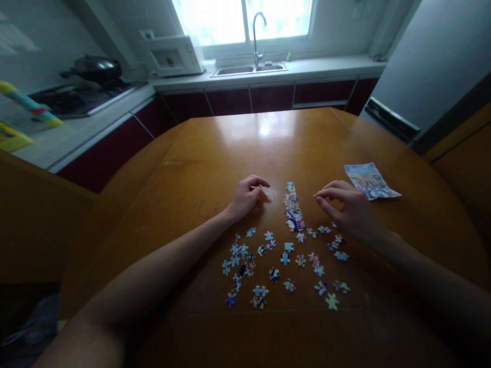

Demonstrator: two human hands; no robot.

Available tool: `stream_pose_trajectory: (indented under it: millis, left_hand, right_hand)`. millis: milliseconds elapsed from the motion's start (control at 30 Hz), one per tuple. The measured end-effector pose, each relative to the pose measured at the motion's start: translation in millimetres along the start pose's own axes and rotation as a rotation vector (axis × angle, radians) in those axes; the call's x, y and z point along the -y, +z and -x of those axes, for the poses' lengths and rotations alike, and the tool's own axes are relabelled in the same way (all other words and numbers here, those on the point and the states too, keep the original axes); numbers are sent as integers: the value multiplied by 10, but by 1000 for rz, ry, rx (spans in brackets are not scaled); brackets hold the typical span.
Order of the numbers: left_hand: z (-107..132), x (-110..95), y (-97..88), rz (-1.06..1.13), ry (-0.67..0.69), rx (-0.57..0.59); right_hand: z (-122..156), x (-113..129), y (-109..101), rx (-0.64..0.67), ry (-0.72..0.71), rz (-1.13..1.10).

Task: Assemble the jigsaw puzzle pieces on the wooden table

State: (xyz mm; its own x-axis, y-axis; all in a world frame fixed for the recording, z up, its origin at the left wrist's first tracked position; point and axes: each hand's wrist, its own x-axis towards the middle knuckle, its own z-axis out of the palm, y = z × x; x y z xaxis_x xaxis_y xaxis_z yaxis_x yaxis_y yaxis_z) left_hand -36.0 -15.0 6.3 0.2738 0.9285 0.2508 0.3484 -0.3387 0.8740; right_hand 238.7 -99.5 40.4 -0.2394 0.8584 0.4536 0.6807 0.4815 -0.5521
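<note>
A narrow strip of joined jigsaw puzzle pieces (293, 208) lies on the wooden table between my hands. My left hand (248, 195) rests to its left, apart from it, with fingers loosely curved and index finger and thumb apart; nothing shows in it. To the right of the strip, my right hand (345, 207) has thumb and fingertips drawn together in a pinch. Whatever is between those tips, if anything, is too small to make out. Loose puzzle pieces (285, 257) are scattered nearer to me, some overlapping at the left (242, 250). A greenish piece (332, 301) lies at the near right.
A creased printed picture sheet (371, 180) lies beyond my right hand on the wooden table (192, 168). Past the table are a counter with a sink (249, 70), a microwave (172, 56) and a wok (95, 68) on the stove. A fridge (433, 61) stands at right.
</note>
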Motion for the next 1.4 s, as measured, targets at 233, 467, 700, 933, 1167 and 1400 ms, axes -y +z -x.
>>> stream_pose_trajectory:
  millis: [233,467,700,933,1167,1400]
  left_hand:
    - [-2,16,2,4,3,0]
    - [-23,63,-35,103,-116,47]
    - [-45,-571,-530,75,-33,371]
    - [591,-1017,-918,-404,-53,487]
    - [1314,-726,-1030,-494,-54,583]
    - [1582,-570,-1021,-429,-116,557]
  right_hand:
    - [-8,28,-15,-7,-6,3]
    - [12,15,2,6,-11,15]
    - [31,74,11,-1,-32,-5]
    - [53,92,5,-4,-53,-9]
    - [67,153,3,-10,-72,-3]
    - [86,129,40,6,-74,7]
